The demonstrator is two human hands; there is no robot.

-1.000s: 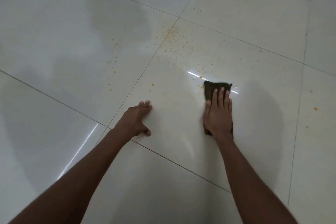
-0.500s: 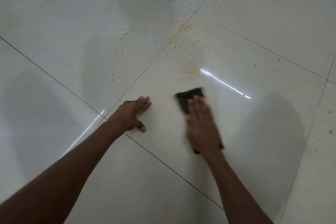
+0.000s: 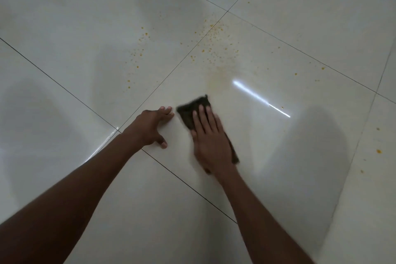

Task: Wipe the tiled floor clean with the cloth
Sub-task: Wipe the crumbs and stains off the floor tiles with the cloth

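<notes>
Tiled floor [image 3: 300, 156] glossy, pale, speckled with orange crumbs [image 3: 214, 49].

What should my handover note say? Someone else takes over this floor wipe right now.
Right hand: flat, fingers straight, pressing the dark cloth on the tile.
Left hand: open, braced on the floor beside the cloth.
Done: the tile around the hands looks free of specks; a faint yellowish smear lies beyond the cloth.
Left: orange specks around the grout crossing ahead, more on the left tile, scattered spots far right.
</notes>
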